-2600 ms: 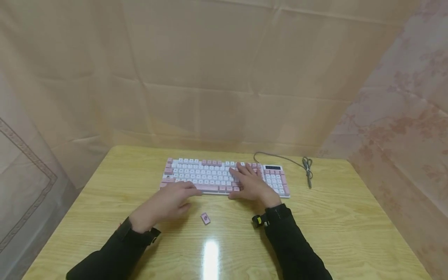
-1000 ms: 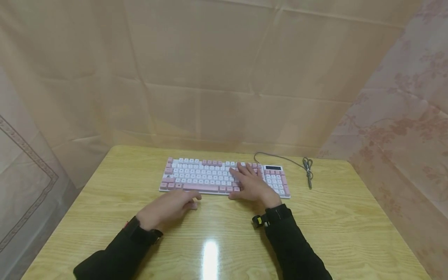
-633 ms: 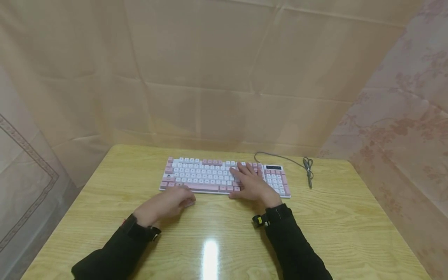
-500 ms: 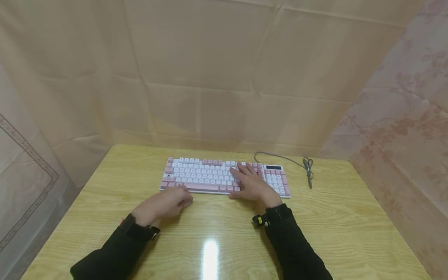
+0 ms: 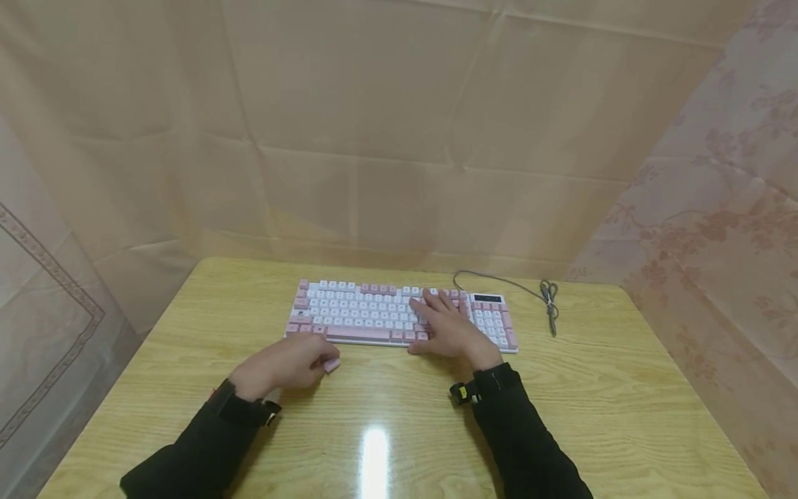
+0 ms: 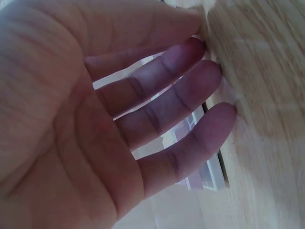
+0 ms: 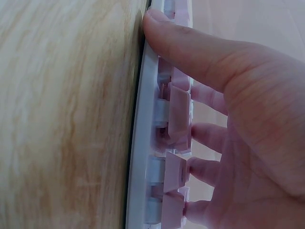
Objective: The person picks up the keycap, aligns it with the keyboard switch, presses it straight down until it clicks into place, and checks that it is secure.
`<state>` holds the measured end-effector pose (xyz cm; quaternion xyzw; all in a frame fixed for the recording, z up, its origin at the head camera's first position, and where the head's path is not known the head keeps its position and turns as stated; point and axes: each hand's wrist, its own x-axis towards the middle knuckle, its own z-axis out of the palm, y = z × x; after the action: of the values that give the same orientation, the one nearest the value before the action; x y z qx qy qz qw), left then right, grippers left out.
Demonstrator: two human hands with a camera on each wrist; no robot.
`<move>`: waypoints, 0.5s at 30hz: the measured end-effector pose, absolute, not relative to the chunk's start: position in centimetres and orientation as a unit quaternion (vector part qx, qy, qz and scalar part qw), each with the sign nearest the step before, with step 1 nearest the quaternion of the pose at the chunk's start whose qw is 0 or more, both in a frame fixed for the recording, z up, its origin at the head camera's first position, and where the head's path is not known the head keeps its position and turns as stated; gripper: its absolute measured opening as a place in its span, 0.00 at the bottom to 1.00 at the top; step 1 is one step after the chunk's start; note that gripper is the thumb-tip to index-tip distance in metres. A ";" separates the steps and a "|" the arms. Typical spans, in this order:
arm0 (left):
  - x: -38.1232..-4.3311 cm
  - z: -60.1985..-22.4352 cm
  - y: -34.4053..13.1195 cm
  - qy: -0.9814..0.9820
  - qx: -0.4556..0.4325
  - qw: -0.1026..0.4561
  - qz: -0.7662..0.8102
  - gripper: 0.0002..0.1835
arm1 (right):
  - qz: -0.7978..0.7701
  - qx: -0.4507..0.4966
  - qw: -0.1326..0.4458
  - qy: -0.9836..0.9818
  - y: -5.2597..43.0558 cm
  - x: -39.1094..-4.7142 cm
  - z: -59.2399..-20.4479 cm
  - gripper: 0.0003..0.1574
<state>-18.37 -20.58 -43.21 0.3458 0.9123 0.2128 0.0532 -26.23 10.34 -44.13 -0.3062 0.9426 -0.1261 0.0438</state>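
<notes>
A white and pink keyboard (image 5: 361, 315) lies flat towards the back of the table. One spot at its left side, below the Tab key, shows a dark mark where a pink cap appears to be off. My left hand (image 5: 287, 364) is just in front of the keyboard's left part, pinching a small pink keycap (image 5: 331, 364) close to the tabletop. In the left wrist view the keycap is hidden behind the thumb; the other fingers (image 6: 198, 86) are bent loosely. My right hand (image 5: 451, 336) rests spread over the keys left of the number pad, its thumb (image 7: 186, 45) against the front edge.
The keyboard's grey cable (image 5: 499, 278) runs to a tied bundle (image 5: 549, 305) on the right of the wooden table (image 5: 598, 388). Beige cloth (image 5: 374, 138) hangs behind the table, and patterned cloth (image 5: 717, 229) at the right.
The pink keycap lay loose on the table at first; my left hand has picked it up, moved it left towards the keyboard's front edge and turned it. The right hand has stayed still.
</notes>
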 end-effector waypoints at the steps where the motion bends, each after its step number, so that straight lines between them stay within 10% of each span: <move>1: -18.4 -43.2 -20.6 0.912 0.347 0.055 0.211 0.08 | -0.126 -0.306 0.043 0.943 10.3 -26.2 -44.1 0.56; 15: -18.5 -42.7 -21.4 0.918 0.320 0.074 0.222 0.10 | -0.121 -0.308 0.040 0.943 10.3 -26.3 -44.1 0.55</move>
<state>-18.50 -21.38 -42.67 0.3205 0.9179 0.2219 0.0743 -26.27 10.29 -44.15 -0.3083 0.9427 -0.1211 0.0401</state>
